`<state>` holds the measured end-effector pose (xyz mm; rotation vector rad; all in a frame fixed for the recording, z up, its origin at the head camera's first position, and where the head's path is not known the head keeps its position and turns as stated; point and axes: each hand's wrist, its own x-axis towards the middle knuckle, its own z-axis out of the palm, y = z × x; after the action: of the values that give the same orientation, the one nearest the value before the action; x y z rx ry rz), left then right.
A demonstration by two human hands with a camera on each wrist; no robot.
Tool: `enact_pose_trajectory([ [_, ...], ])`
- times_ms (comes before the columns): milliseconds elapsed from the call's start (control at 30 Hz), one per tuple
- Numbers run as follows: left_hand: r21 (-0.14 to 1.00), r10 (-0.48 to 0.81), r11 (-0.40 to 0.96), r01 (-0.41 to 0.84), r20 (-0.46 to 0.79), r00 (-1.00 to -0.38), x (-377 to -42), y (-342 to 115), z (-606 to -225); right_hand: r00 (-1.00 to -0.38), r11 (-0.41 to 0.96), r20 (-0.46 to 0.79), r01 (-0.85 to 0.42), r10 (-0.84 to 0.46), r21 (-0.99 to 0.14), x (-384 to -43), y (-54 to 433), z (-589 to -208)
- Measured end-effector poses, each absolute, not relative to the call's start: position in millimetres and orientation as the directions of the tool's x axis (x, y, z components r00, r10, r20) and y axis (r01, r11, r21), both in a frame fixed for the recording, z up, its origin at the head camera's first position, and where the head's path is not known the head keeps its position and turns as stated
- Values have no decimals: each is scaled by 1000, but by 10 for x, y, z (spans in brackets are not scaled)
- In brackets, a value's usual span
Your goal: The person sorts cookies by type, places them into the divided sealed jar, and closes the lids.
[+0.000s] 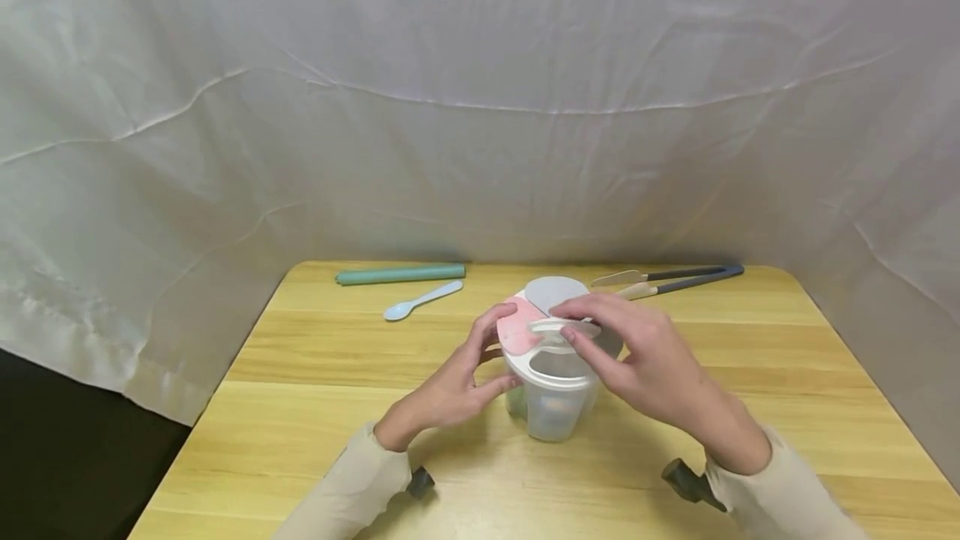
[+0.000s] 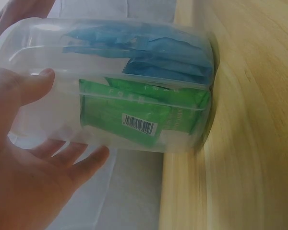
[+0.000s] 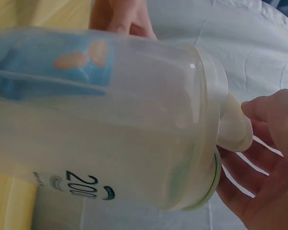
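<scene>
A clear, lidded storage container (image 1: 553, 417) with several compartments stands upright on the table. My left hand (image 1: 444, 390) holds its left side, a finger up on the pink lid (image 1: 517, 330) and the thumb against the wall. With thumb and fingers, my right hand (image 1: 660, 361) pinches the raised white flap lid (image 3: 236, 125), and the opening under it shows. The grey lid (image 1: 550, 293) at the back lies flat. Through the wall, the left wrist view shows green packets (image 2: 127, 112) and blue packets (image 2: 168, 57); the right wrist view shows printed numbers.
On the wooden table (image 1: 300, 407), a teal rolled-up item (image 1: 401, 274) and a pale blue spoon (image 1: 423, 301) lie at the back left. Tongs (image 1: 682, 277) with dark handles lie behind the container to the right. Pale cloth (image 1: 480, 165) hangs around the table's back and sides.
</scene>
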<state>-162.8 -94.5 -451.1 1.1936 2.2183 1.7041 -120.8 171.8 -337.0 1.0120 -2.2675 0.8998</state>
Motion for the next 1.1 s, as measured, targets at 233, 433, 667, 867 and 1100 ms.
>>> enact_pose_trajectory([
  [233, 853, 627, 67, 517, 367, -687, -1629, -945, -4487, -434, 410, 735, -882, -520, -231, -1099, 1735, -3501],
  [433, 844, 622, 70, 531, 380, -685, -1649, -952, -4478, -292, 392, 823, -915, -488, -92, -1074, 1695, -3685],
  [667, 852, 622, 68, 519, 371, -690, -1573, -936, -4534, -207, 360, 879, -932, -430, -43, -1028, 1665, -3846],
  [867, 840, 616, 56, 540, 397, -681, -1594, -941, -4515, -221, 307, 888, -947, -404, -96, -1008, 1661, -3875],
  [1100, 853, 643, 36, 520, 379, -666, -1620, -1050, -4365, -291, 262, 851, -947, -438, -188, -1068, 1804, -3713],
])
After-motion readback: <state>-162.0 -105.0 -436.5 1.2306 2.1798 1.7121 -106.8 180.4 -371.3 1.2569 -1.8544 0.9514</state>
